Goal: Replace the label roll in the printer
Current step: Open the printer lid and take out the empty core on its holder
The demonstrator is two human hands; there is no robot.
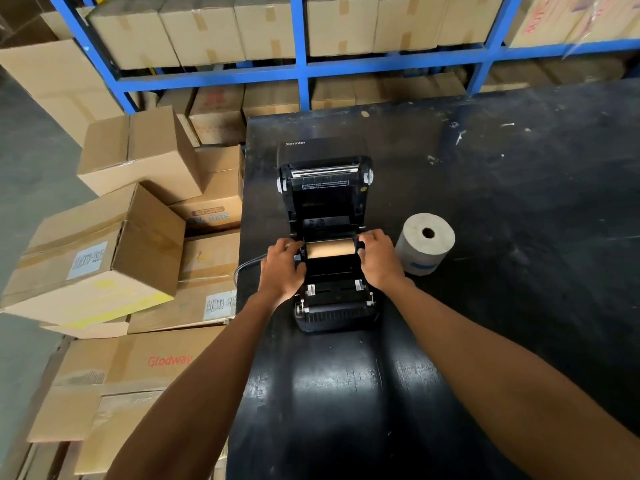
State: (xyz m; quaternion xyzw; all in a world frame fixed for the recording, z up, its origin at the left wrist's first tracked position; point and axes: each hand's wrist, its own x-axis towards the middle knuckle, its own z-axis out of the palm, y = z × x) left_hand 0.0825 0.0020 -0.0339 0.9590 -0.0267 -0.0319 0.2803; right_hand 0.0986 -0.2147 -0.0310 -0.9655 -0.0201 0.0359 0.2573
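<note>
A black label printer [334,306] sits on the black table [502,209] with its lid [325,188] swung up and back. Inside its bay lies a bare brown cardboard core [329,248], lying crosswise between the two side holders. My left hand [282,268] grips the left holder at the core's left end. On the other side, my right hand [379,259] grips the right holder at the core's right end. A full label roll [425,242] stands on end on the table just right of the printer, untouched.
Stacked cardboard boxes [131,237] crowd the floor left of the table. Blue shelving [304,69] with more boxes runs behind. A cable [242,268] leaves the printer's left side. Small paper scraps [459,136] lie on the far table.
</note>
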